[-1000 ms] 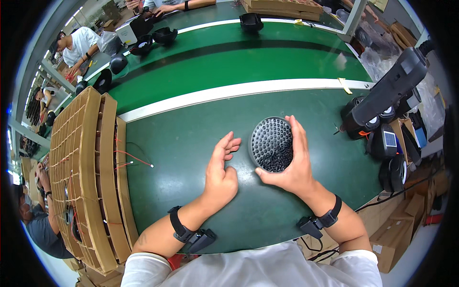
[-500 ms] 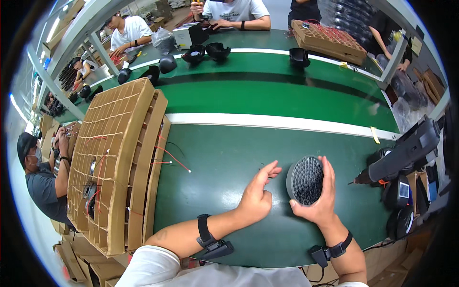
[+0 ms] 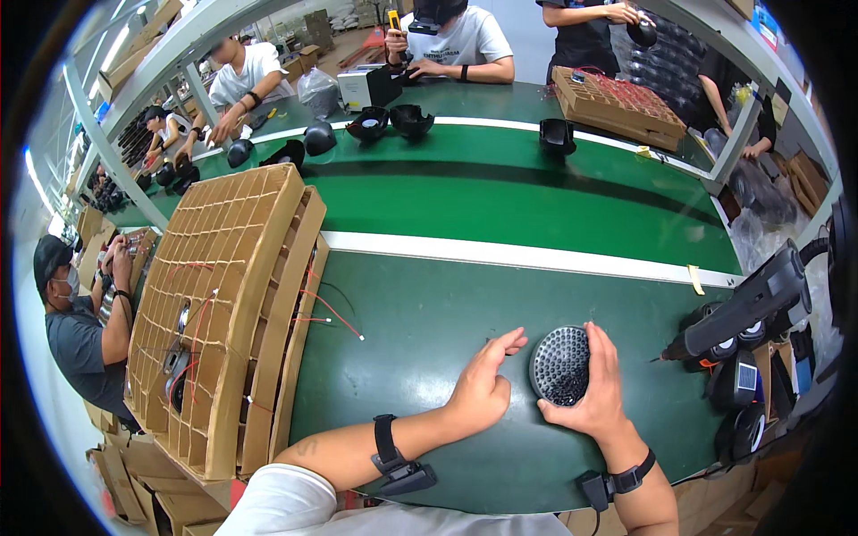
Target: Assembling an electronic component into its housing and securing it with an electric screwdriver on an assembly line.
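While my right hand (image 3: 597, 404) pinches the dimpled dish (image 3: 558, 362) in its fingers, left of the power driver (image 3: 746, 308), my left hand (image 3: 481, 389) has empty, loosely extended fingers; I judge this holding, next move needing steadiness.

The view has swung since a second ago to show more of the far side, now revealing a standing co-worker (image 3: 581, 37) at upper right whose hand holds a round black part (image 3: 642, 33). At upper left, a co-worker in white (image 3: 246, 76) has stretched an arm out toward the dark domes (image 3: 239, 153) by the green belt (image 3: 447, 198). The left hand (image 3: 483, 382) now has its fingertips closer to the rim of the grey honeycomb-patterned dish (image 3: 556, 357).
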